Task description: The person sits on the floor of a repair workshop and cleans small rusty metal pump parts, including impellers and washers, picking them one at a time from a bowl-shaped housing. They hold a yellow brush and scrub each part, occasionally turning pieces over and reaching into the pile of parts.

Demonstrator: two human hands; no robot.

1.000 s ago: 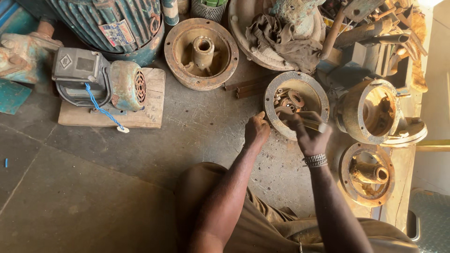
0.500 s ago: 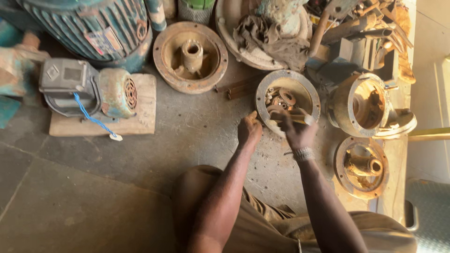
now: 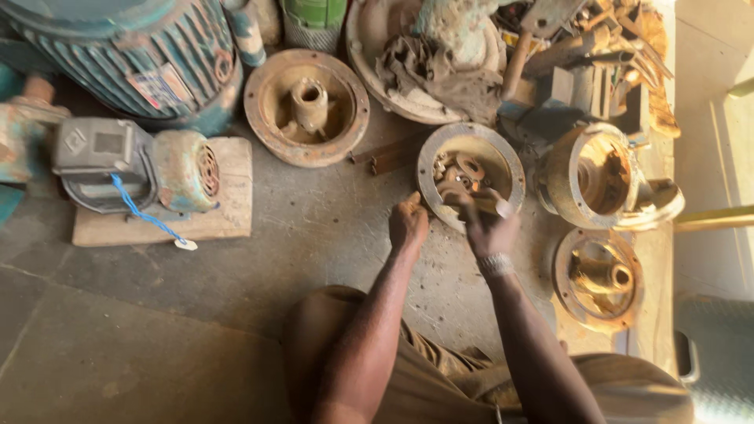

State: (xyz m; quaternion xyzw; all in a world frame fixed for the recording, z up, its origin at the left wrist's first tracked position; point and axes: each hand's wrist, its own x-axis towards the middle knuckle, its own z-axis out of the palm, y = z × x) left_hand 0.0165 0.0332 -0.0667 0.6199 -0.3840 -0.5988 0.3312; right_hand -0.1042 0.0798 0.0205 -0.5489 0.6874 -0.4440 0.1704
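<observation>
A round grey metal housing (image 3: pixel 471 148) with rusty parts inside lies on the concrete floor in front of me. My left hand (image 3: pixel 408 224) rests against its near left rim, fingers curled. My right hand (image 3: pixel 487 224), with a bracelet at the wrist, reaches over the near rim into the housing; it is blurred and its fingers seem closed around a small rusty part inside. What exactly it grips is unclear.
A rusty flanged cover (image 3: pixel 306 106) lies to the left, a small motor on a wooden board (image 3: pixel 149 177) further left, a large blue ribbed motor (image 3: pixel 126 55) behind. Two more round housings (image 3: pixel 601 177) (image 3: pixel 601 275) sit right, a rag-covered dish (image 3: pixel 428 59) and scrap tools behind.
Both hands have stayed at the round housing; the right hand has shifted slightly further in over the rim. The camera has moved a little, shifting the scene.
</observation>
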